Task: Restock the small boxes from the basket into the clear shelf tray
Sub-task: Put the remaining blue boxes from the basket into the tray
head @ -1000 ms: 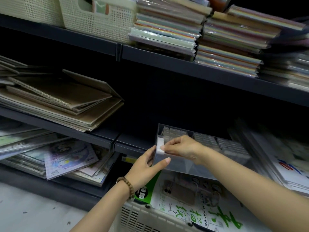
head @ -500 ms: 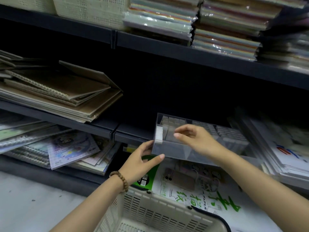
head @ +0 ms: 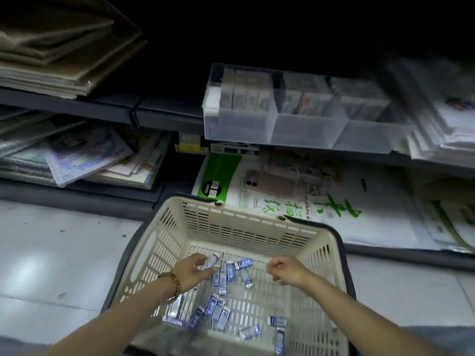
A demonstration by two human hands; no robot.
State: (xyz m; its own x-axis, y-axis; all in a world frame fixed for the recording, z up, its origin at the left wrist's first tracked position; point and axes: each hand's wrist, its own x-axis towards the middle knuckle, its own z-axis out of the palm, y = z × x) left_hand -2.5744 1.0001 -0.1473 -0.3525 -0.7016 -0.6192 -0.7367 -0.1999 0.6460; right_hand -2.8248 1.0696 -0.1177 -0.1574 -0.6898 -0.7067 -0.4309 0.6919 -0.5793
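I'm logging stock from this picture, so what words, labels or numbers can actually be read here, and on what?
"PAPER": on the large white pad, beside big green brush characters I cannot make out.
Black round sticker on its green strip: too blurred.
Small boxes in the basket: blue print, too small.
Boxes in the clear shelf tray: blurred.
Shelf-edge tags: unreadable.
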